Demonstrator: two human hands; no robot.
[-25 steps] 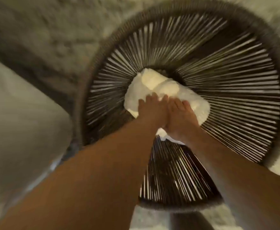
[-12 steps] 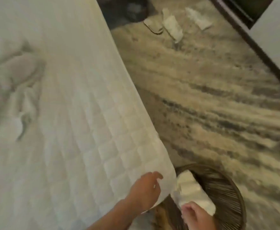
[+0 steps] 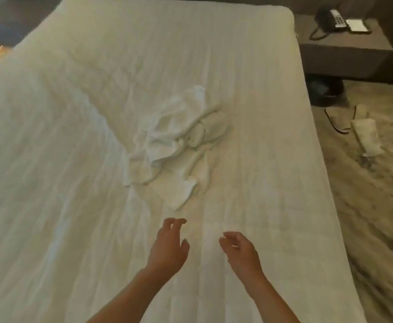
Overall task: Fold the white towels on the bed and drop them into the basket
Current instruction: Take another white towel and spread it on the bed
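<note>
The head view is soft and slightly blurred throughout. The basket lies outside the frame. Both forearms are cut off at the bottom edge. The bed [image 3: 74, 206] runs past the left edge, so its full extent cannot be judged. The crumpled white towels [image 3: 177, 141] form one heap at mid-bed; how many pieces make it up cannot be told, since the folds merge with the pale sheet. On the dark nightstand [image 3: 344, 52] at upper right sits a telephone [image 3: 330, 19], its keypad too small to read. On the patterned floor [image 3: 365, 206] beside the bed lie a slipper [image 3: 337, 122] and a pale wrapped item [image 3: 365, 141], nature unclear.

The left hand [image 3: 167, 248] is stretched out above the sheet, palm down, fingers curled and spread, holding nothing. The right hand [image 3: 242, 250] is alongside it, apart, fingers loosely bent, likewise empty. Both are short of the towels, the left fingertips nearest the heap's lower end, not touching it
</note>
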